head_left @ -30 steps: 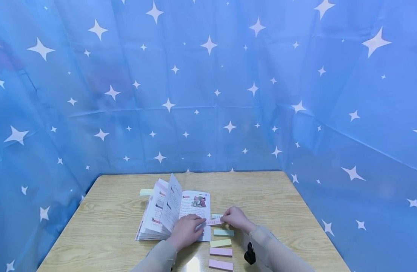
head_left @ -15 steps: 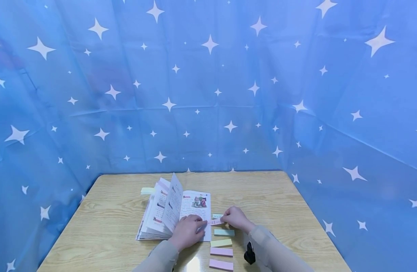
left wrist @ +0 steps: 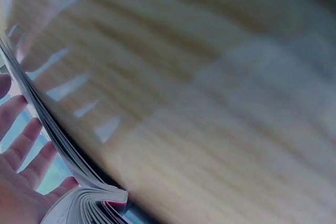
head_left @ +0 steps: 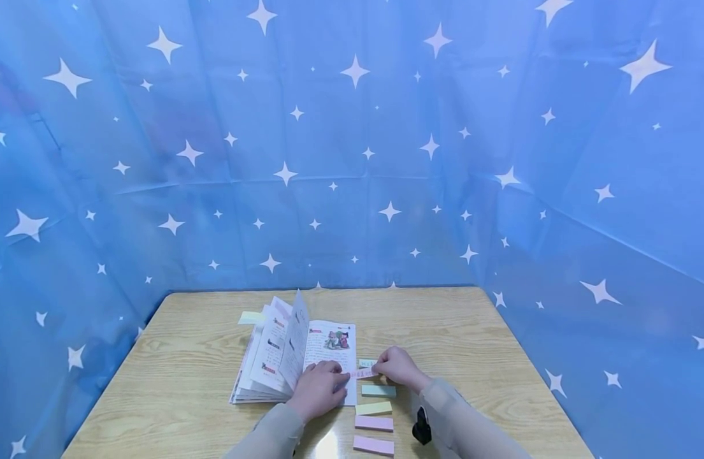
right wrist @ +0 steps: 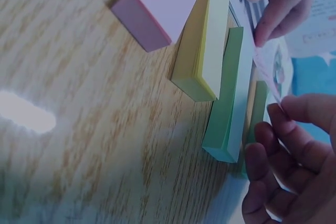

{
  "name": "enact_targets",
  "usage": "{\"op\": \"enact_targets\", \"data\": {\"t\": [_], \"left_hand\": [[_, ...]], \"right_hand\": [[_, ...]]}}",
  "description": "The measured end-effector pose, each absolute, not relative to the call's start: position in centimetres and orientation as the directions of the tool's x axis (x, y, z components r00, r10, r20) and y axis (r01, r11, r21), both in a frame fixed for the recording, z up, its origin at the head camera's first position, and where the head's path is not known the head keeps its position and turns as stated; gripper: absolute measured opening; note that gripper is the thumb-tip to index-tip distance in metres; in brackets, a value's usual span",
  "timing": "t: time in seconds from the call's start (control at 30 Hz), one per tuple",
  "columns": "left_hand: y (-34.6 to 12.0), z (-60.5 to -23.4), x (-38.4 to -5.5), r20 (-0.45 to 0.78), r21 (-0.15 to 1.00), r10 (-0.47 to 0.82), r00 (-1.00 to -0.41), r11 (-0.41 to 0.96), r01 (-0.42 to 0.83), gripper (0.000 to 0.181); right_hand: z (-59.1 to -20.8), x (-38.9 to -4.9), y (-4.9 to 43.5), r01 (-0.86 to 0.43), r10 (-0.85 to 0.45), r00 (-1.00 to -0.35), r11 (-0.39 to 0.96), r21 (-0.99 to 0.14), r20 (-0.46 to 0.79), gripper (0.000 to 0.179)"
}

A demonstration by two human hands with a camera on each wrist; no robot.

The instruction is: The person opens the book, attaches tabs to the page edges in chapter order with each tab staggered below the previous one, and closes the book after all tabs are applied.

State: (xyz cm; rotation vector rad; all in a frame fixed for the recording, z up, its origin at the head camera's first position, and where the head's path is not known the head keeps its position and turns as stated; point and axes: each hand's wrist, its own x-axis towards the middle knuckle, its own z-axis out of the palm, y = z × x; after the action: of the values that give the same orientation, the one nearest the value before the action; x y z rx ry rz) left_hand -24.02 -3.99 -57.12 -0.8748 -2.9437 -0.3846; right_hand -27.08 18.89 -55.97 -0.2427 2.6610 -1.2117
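An open book (head_left: 329, 347) lies on the table, its right page flat with a cartoon picture and its left pages fanned up. My left hand (head_left: 319, 390) rests on the right page with fingers spread; its index fingertip presses the inner end of a pink sticky note strip (head_left: 363, 373) at the page's edge. The strip bears handwriting and juts out to the right. Its outer end is pinched between thumb and index finger of my right hand (head_left: 399, 368), also seen as the right hand (right wrist: 299, 166) in the right wrist view. The left wrist view shows the left hand's fingers (left wrist: 31, 161) behind the book's edge.
Below the right hand lie a green pad (head_left: 378, 391), a yellow pad (head_left: 374, 408) and two pink pads, the upper pink pad (head_left: 374, 423) and the lower pink pad (head_left: 374, 445). A green strip (head_left: 366, 363) sits just beyond the pink one. A pale yellow tab (head_left: 251, 317) sticks out of the book's left side.
The raised book page has swung slightly to the right, more upright. Both hands keep nearly the same place, the left fingertip a touch further right on the pink strip.
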Motion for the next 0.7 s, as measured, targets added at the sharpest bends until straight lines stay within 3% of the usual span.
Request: {"op": "enact_targets", "data": {"t": [0.5, 0.7], "left_hand": [[-3.74, -57.18, -24.26, 0.126, 0.222, 0.532, -0.837, 0.808, 0.546, 0.034], [-3.85, -57.4, -24.41, 0.093, 0.164, 0.566, -0.819, 0.803, 0.573, 0.041]], "right_hand": [[-55.54, -26.92, 18.83, -0.129, -0.248, -0.966, 0.714, -0.688, -0.077, 0.028], [-55.11, -26.74, 18.72, -0.147, -0.242, -0.969, 0.732, -0.665, -0.052, 0.014]]}}
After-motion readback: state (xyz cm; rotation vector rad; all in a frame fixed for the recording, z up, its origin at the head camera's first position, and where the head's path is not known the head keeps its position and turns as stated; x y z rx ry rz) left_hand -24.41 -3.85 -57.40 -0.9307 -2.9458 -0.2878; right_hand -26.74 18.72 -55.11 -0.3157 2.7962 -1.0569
